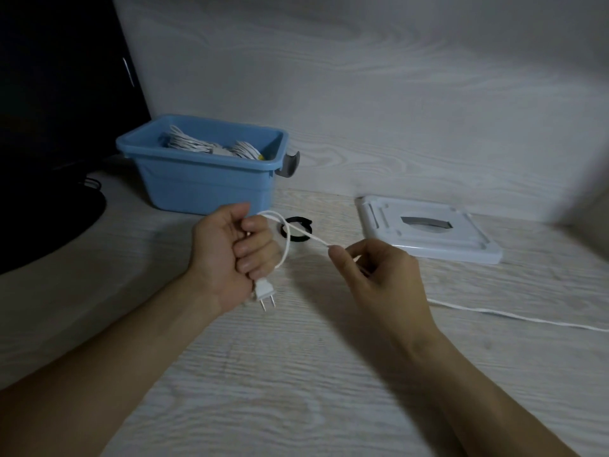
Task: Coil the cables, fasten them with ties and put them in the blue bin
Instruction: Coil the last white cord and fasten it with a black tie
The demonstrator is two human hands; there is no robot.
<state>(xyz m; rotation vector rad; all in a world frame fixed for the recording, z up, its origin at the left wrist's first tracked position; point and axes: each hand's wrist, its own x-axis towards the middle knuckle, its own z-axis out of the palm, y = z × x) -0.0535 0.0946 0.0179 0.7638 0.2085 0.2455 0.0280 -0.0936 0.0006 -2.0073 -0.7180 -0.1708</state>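
Far left stands a dark monitor [49,127]; beside it the blue bin [204,179] already holds coiled white cables [211,145]. Just in front of the bin, the left hand [230,255] is curled into a fist round the white cable [286,239], whose two-pin plug [265,291] hangs below the little finger. A loop rises from the fist and crosses to the right hand [375,278], which pinches it between thumb and forefinger. A black tie ring [296,229] lies on the desk [296,374] behind the loop. The cable's tail trails away rightward past a white lid [428,229].
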